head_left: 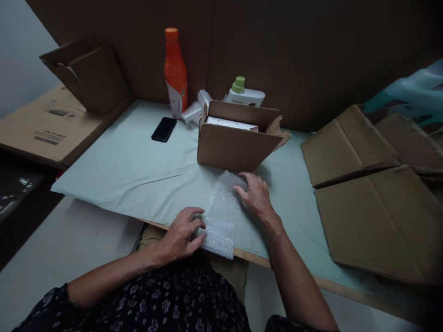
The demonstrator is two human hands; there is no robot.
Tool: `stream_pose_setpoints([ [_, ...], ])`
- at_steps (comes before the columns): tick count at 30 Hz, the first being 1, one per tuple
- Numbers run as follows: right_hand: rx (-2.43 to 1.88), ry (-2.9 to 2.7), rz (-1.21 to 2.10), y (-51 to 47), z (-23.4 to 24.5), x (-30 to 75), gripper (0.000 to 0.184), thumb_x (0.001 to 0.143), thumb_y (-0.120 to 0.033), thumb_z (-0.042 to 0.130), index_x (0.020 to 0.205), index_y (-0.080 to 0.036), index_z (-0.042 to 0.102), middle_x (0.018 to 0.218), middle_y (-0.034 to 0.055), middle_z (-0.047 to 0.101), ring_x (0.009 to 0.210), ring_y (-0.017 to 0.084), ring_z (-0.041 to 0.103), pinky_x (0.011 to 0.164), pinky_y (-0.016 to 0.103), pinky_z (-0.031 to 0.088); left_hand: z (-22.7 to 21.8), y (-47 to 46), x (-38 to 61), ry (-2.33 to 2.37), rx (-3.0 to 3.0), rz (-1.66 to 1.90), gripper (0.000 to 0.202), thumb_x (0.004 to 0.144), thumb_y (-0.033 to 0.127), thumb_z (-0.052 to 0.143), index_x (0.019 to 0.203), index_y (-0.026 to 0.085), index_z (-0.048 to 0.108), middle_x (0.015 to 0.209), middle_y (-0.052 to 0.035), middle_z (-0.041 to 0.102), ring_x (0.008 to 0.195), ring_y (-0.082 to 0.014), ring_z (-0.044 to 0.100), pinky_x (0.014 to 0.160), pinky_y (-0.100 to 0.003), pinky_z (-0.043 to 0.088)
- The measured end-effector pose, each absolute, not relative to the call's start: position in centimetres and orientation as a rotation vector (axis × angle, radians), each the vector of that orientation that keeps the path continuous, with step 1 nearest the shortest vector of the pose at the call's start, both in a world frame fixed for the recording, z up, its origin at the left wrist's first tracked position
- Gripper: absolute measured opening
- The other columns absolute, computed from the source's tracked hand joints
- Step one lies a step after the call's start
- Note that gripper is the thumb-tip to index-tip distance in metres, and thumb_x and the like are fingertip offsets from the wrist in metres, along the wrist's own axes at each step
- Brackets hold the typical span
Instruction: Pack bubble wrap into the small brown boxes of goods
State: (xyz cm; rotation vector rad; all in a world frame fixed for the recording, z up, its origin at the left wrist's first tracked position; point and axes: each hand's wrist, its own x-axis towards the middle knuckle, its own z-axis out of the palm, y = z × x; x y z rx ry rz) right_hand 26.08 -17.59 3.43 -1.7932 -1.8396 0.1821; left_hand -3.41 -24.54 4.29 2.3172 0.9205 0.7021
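Note:
A strip of clear bubble wrap [223,214] lies flat on the cloth-covered table, its lower end reaching over the front edge. My left hand [185,230] is at the wrap's left side, fingers bent and spread, the fingertips close to or touching its edge. At the upper right corner of the wrap is my right hand [256,193], its thumb and forefinger apart over the plastic. Just behind the wrap stands an open cardboard box [231,145] with a white item [231,123] inside; the item's lower part is hidden.
An orange bottle [176,74], crumpled bubble wrap [193,113] and a white bottle with a green cap [245,96] stand at the back. A black phone [164,129] lies left of the box. Cardboard boxes [377,221] lie at right; another open box [93,76] is at far left.

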Motion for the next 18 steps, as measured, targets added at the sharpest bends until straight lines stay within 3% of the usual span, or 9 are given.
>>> stream_pose_setpoints([
  [2, -1.796, -1.808, 0.171, -18.5, 3.6, 26.4, 0.052, 0.087, -0.041, 0.063, 0.133, -0.015, 0.061, 0.137, 0.0188, 0.063, 0.122, 0.039, 0.059, 0.099, 0.058, 0.046, 4.6, -24.7, -4.2, 0.867, 2.344, 0.699, 0.018, 0.088, 0.023, 0.065, 0.106, 0.019, 0.064, 0.135, -0.0179, 0.059, 0.129, -0.0316, 0.056, 0.102, -0.051, 0.054],
  [5, -1.679, -1.937, 0.275, -23.2, 4.3, 27.4, 0.054, 0.089, -0.045, 0.066, 0.138, -0.024, 0.059, 0.143, 0.0135, 0.061, 0.128, 0.036, 0.058, 0.104, 0.057, 0.046, 4.6, -24.6, -5.1, 0.708, 2.44, 0.639, 0.035, 0.087, 0.028, 0.069, 0.12, 0.019, 0.063, 0.141, -0.0195, 0.056, 0.137, -0.035, 0.049, 0.108, -0.055, 0.049],
  [9, -1.492, -2.299, 0.507, -31.3, 4.9, 25.6, 0.06, 0.086, -0.04, 0.072, 0.142, -0.028, 0.056, 0.147, 0.0118, 0.058, 0.129, 0.033, 0.059, 0.099, 0.053, 0.053, 3.5, -24.2, -5.2, 0.494, 2.561, 0.495, 0.053, 0.088, 0.029, 0.069, 0.138, 0.018, 0.054, 0.147, -0.0214, 0.053, 0.142, -0.0365, 0.043, 0.112, -0.058, 0.045],
  [12, -1.46, -2.356, 0.428, -34.4, 4.2, 21.9, 0.053, 0.086, -0.028, 0.07, 0.137, -0.022, 0.059, 0.15, 0.016, 0.055, 0.131, 0.035, 0.056, 0.098, 0.055, 0.054, 2.9, -24.0, -4.5, 0.459, 2.597, 0.46, 0.049, 0.087, 0.02, 0.064, 0.136, 0.018, 0.057, 0.144, -0.0196, 0.056, 0.139, -0.0346, 0.046, 0.112, -0.057, 0.044],
  [15, -1.473, -2.192, 0.298, -34.4, 3.2, 19.3, 0.026, 0.094, -0.016, 0.057, 0.116, -0.022, 0.068, 0.132, 0.013, 0.068, 0.119, 0.031, 0.064, 0.093, 0.051, 0.055, 3.1, -24.0, -3.6, 0.513, 2.53, 0.523, 0.032, 0.089, 0.015, 0.059, 0.12, 0.018, 0.065, 0.129, -0.0153, 0.066, 0.128, -0.0305, 0.054, 0.108, -0.052, 0.047],
  [18, -1.505, -1.948, 0.373, -33.3, 2.6, 18.9, 0.019, 0.1, -0.018, 0.052, 0.106, -0.023, 0.069, 0.104, 0.0071, 0.076, 0.096, 0.024, 0.071, 0.082, 0.042, 0.058, 3.5, -23.9, -2.8, 0.64, 2.383, 0.553, 0.026, 0.092, 0.016, 0.055, 0.115, 0.017, 0.067, 0.107, -0.0111, 0.071, 0.106, -0.025, 0.062, 0.097, -0.044, 0.051],
])
